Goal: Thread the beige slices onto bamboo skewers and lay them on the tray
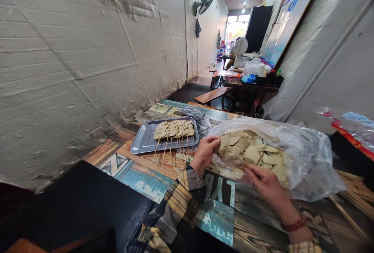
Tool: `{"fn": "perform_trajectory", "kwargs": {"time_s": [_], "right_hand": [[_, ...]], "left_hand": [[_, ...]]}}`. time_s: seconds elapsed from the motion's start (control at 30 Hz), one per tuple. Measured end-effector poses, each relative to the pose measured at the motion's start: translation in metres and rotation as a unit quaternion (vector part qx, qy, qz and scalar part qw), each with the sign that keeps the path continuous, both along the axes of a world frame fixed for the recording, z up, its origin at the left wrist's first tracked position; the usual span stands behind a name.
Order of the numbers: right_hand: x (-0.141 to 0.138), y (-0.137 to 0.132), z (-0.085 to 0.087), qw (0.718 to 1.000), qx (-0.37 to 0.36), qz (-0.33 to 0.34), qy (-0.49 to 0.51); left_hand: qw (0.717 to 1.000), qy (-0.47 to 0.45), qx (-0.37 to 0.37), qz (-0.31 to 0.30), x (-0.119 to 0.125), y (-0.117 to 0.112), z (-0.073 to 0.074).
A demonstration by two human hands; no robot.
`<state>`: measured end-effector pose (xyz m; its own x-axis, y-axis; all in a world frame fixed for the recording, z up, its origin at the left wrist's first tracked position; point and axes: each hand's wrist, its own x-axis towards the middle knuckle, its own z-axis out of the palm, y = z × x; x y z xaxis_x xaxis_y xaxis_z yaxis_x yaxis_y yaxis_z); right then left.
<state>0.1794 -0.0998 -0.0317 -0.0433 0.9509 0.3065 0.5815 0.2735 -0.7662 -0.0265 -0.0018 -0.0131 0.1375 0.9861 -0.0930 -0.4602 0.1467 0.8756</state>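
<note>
My left hand (206, 152) is closed at the left edge of a clear plastic bag (314, 159), its thumb and finger pinching a pale, flat slice (224, 143). Many similar round, beige slices (251, 154) lie heaped in the bag's open mouth. Over the bag's near edge, my right hand (264, 183) is closed too; its fingertips pinch a thin tan stick, like a bamboo skewer, mostly hidden by the fingers. To the left, a metal tray (143, 138) bears several skewers threaded with folded slices (173, 129), their bare sticks pointing toward me over the rim.
A crumpled grey plastic bag (194, 113) sits behind the tray on the patterned table (140, 181). Loose bamboo sticks (355, 202) lie at the right, near red-edged clear packaging (355, 136). A bench (212, 95) and a cluttered dark table (251, 84) stand farther back. A white wall borders the left.
</note>
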Motion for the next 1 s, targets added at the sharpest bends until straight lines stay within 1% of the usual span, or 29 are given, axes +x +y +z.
{"fn": "perform_trajectory", "kwargs": {"time_s": [0.13,0.23,0.4,0.6,0.8,1.0], "right_hand": [[0.001,0.001,-0.001,1.0,0.005,0.002,0.001],[0.002,0.001,-0.004,1.0,-0.002,0.001,0.007],[0.004,0.001,-0.008,0.999,-0.023,0.004,0.023],[0.001,0.001,-0.005,1.0,-0.015,-0.001,0.019],[-0.003,0.0,0.0,1.0,-0.018,-0.005,0.002],[-0.008,-0.003,0.006,0.999,-0.031,0.005,0.017]], "left_hand": [[0.999,-0.018,-0.024,0.012,0.0,0.002,-0.004],[0.999,-0.03,-0.028,0.008,0.0,0.002,-0.006],[0.999,-0.04,-0.033,-0.005,0.001,0.0,-0.004],[0.999,-0.029,-0.042,-0.012,0.002,-0.001,-0.005],[1.0,-0.018,-0.023,-0.007,0.004,0.0,-0.006],[1.0,0.006,0.007,0.009,0.006,-0.002,-0.003]]}}
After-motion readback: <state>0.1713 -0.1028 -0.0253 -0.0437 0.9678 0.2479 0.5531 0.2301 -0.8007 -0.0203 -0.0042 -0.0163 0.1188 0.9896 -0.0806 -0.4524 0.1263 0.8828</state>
